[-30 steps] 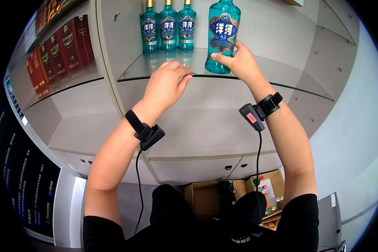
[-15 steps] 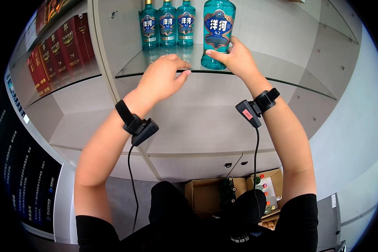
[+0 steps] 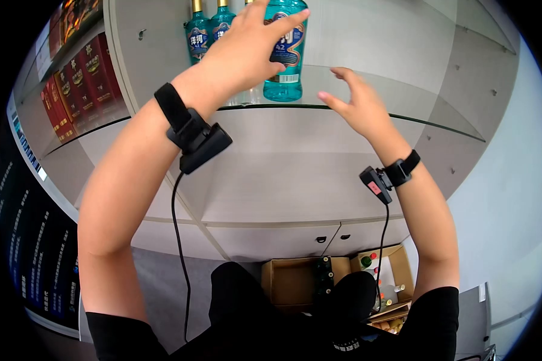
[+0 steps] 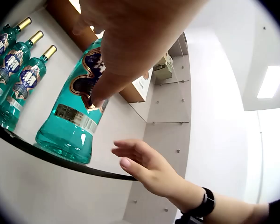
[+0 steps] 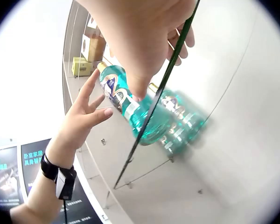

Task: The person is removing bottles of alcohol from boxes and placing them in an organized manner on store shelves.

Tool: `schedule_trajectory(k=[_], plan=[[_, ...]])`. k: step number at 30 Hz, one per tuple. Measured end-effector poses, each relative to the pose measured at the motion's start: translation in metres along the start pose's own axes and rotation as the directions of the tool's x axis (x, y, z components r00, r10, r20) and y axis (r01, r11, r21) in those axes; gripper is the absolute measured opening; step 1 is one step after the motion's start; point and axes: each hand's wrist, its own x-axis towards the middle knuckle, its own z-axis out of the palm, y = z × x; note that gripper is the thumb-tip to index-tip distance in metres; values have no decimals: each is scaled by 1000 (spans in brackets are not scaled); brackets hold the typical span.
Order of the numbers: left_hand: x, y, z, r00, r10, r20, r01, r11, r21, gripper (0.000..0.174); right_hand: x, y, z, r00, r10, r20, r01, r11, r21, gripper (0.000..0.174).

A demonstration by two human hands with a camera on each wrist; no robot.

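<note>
Bottle, teal (image 3: 283, 90): upper centre, standing at front edge of glass shelf (image 3: 403, 99). Right hand (image 3: 364, 108): now off it, fingers parted, holding nothing. Left hand (image 3: 241, 51): moved across the label, fingers wide; any support apparently its own, contact unclear. Bottle top: cut off. Rear bottles (image 3: 197, 39): upper left, partly hidden.

In the head view, the upper edge cuts off the front bottle (image 3: 284, 87), and the left hand (image 3: 242, 49) hides part of its label. Rear bottles (image 5: 183, 111) blur at right wrist view's centre right.
</note>
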Motion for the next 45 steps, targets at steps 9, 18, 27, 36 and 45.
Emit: schedule_trajectory(k=[9, 18, 27, 36, 45], plan=[[19, 19, 4, 988, -107, 107, 101, 993, 60, 95, -30, 72, -50, 966, -208, -153, 136, 915, -380, 30], [58, -3, 45, 980, -152, 129, 119, 965, 233, 93, -35, 71, -49, 992, -92, -81, 75, 978, -194, 22], [89, -30, 51, 963, -193, 186, 161, 972, 173, 74, -36, 70, -51, 997, -69, -43, 61, 985, -159, 14], [97, -46, 65, 960, -176, 216, 136, 973, 186, 70, -33, 64, -60, 998, 42, 36, -40, 997, -60, 5], [120, -92, 106, 990, -111, 87, 91, 974, 206, 72, -33, 60, -63, 998, 42, 39, -38, 995, -89, 9]])
